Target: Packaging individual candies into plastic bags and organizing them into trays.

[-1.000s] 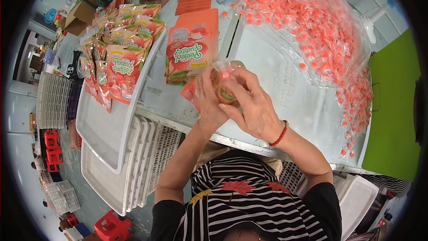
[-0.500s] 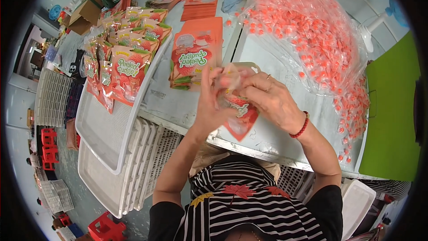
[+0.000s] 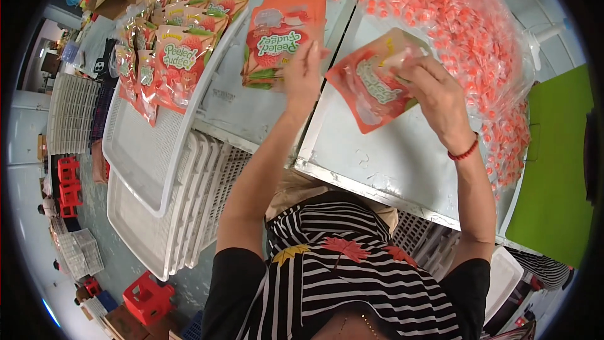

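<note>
White tray (image 3: 135, 145) far left of pouch, filled packs on it. Left hand (image 3: 303, 72), fingers straight, together, touching nothing, just left of orange pouch (image 3: 375, 82). Right hand (image 3: 434, 91) pinches pouch top. Candy heap (image 3: 465, 31) right. Advice: keep mouth open, upright.

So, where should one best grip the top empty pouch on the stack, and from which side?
Probably by its near bottom corner, coming from the left. The stack lies flat on the table, so a corner must be lifted first. The left hand is open and already there, while the right hand holds the pouch being filled.
</note>
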### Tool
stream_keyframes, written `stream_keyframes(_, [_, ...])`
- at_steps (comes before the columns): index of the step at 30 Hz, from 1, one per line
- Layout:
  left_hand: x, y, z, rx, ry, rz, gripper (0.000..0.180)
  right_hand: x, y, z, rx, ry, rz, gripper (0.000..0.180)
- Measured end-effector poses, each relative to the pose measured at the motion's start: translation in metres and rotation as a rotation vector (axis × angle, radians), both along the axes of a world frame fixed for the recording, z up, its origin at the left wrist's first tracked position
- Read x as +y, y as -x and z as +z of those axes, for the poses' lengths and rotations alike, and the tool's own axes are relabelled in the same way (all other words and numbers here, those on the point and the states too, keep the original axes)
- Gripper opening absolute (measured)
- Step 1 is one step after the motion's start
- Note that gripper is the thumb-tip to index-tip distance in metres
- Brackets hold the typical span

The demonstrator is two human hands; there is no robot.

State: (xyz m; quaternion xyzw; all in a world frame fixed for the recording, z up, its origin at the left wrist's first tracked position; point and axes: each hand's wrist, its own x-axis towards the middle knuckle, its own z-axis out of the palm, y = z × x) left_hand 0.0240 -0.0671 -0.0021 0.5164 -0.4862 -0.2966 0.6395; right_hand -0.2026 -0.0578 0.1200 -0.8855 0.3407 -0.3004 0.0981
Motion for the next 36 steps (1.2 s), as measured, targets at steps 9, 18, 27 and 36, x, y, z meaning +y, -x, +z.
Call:
stream_keyframes(9, [0.055,-0.016,-0.028,-0.808,0.201,-0.072,0.025,0.012,0.006,-0.004,0.072,0.165,0.096,0.034])
stream_keyframes(18, [0.064,-0.031,-0.058,-0.971,0.177,-0.057,0.027,0.017,0.017,0.0,-0.076,0.266,0.043,0.027])
stream_keyframes(27, [0.041,0.01,0.082,0.001,0.16,-0.067,0.022,0.028,0.014,0.002,0.003,0.182,0.232,0.025])
stream_keyframes(36, [0.031,0.054,0.146,-0.488,-0.006,-0.638,0.024,0.038,0.007,-0.001,-0.1,0.215,0.315,0.03])
